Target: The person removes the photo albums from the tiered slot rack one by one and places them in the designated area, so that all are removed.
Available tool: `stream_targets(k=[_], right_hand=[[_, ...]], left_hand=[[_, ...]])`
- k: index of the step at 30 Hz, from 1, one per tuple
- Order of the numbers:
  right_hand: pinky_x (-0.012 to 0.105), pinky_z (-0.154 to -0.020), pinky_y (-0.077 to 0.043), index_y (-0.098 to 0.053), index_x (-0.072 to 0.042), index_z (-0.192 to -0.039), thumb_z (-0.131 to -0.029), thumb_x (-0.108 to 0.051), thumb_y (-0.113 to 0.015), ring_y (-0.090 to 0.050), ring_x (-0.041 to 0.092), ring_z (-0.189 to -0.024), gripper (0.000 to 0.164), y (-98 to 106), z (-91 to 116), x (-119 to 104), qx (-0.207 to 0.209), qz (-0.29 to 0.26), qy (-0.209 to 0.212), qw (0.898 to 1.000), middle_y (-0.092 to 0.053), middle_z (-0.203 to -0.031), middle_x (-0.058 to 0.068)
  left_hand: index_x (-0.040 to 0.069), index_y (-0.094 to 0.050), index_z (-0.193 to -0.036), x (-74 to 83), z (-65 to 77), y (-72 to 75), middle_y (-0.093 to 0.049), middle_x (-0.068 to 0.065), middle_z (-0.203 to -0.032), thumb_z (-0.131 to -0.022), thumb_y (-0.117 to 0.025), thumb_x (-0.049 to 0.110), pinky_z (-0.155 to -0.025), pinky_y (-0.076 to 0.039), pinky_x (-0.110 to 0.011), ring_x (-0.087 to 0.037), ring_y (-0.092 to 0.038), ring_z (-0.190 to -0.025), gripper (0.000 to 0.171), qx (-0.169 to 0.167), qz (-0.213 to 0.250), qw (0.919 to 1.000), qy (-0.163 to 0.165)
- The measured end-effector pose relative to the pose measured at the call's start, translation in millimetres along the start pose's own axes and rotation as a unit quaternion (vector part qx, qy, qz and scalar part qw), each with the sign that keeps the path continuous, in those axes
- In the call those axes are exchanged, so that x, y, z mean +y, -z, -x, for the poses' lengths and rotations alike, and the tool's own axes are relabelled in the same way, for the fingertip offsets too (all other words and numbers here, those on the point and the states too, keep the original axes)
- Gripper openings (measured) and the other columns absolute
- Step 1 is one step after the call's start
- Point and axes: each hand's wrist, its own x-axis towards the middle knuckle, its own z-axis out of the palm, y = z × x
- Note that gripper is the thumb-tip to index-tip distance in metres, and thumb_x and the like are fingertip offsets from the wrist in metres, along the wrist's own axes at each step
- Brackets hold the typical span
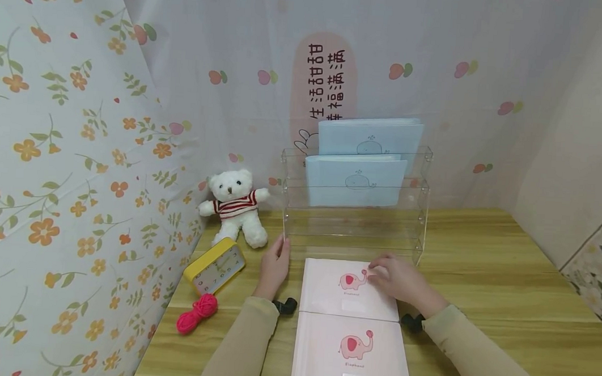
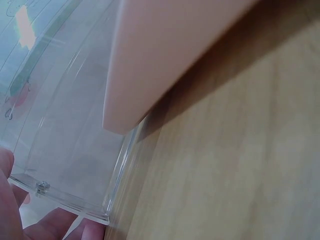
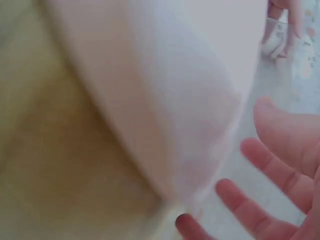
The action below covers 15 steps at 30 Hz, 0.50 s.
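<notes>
A clear acrylic rack (image 1: 352, 227) stands on the table with two blue whale-print books, a rear one (image 1: 344, 134) and a front one (image 1: 327, 183), upright in its tiers. My left hand (image 1: 275, 264) grips the rack's left side panel; in the left wrist view the fingers (image 2: 52, 224) wrap its lower corner. In front of the rack lie two pink elephant-print books, a far one (image 1: 321, 288) and a near one (image 1: 318, 353), edge to edge. Over the far book's right side is my right hand (image 1: 398, 281), its fingers (image 3: 250, 212) spread apart beside the cover, holding nothing.
Left of the rack sits a white teddy bear (image 1: 236, 207) in a striped sweater. A yellow clock (image 1: 216, 267) and a bundle of pink yarn (image 1: 197, 314) lie nearer, along the table's left edge. Patterned cloth (image 1: 223, 104) hangs behind the table (image 1: 495, 289).
</notes>
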Motion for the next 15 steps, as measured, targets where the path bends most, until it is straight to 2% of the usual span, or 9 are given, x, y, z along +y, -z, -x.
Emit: stream_targets(k=[3,5,9,11,15], right_hand=[[0.060,-0.098,-0.064,-0.081,-0.007,-0.123,-0.103,-0.028,-0.080,-0.075,0.044,-0.115,0.029,12,-4,-7,0.001,-0.003,-0.013,1.000,-0.078,-0.129,0.023],[0.058,-0.095,-0.065,-0.081,-0.005,-0.123,-0.103,-0.026,-0.079,-0.076,0.043,-0.114,0.028,24,-8,-13,0.019,-0.010,-0.013,1.000,-0.079,-0.128,0.022],[0.060,-0.092,-0.064,-0.082,-0.004,-0.117,-0.104,-0.020,-0.078,-0.075,0.044,-0.111,0.021,56,-19,-23,0.098,-0.024,0.013,0.995,-0.079,-0.124,0.022],[0.064,-0.096,-0.061,-0.081,-0.005,-0.116,-0.105,-0.021,-0.077,-0.074,0.044,-0.111,0.019,74,-25,-27,0.138,-0.035,0.018,0.990,-0.079,-0.121,0.021],[0.067,-0.105,-0.057,-0.074,0.000,-0.122,-0.109,-0.027,-0.072,-0.070,0.047,-0.117,0.030,105,-37,-28,0.202,-0.095,-0.006,0.975,-0.074,-0.124,0.024]], left_hand=[[0.033,-0.060,-0.160,-3.9,-2.2,-0.5,-0.067,-0.003,-0.157,-0.110,-0.052,0.070,-0.120,-0.053,-0.056,-0.029,-0.066,-0.143,0.063,-0.001,0.006,1.0000,-0.002],[0.034,-0.060,-0.160,-5.1,-2.9,-0.7,-0.067,-0.002,-0.158,-0.110,-0.052,0.070,-0.120,-0.053,-0.056,-0.029,-0.065,-0.144,0.062,-0.001,0.004,1.0000,-0.004],[0.036,-0.059,-0.160,-4.8,-2.8,-0.3,-0.068,-0.002,-0.156,-0.109,-0.052,0.070,-0.121,-0.052,-0.056,-0.028,-0.065,-0.144,0.062,-0.004,-0.003,1.0000,0.001],[0.036,-0.059,-0.160,-4.5,-2.4,-0.4,-0.068,-0.002,-0.156,-0.109,-0.052,0.071,-0.121,-0.052,-0.056,-0.028,-0.065,-0.143,0.062,-0.005,-0.005,1.0000,0.003],[0.034,-0.060,-0.160,-3.9,-2.1,-0.9,-0.070,-0.004,-0.154,-0.109,-0.052,0.070,-0.119,-0.053,-0.057,-0.030,-0.066,-0.142,0.063,0.000,-0.004,1.0000,0.001]])
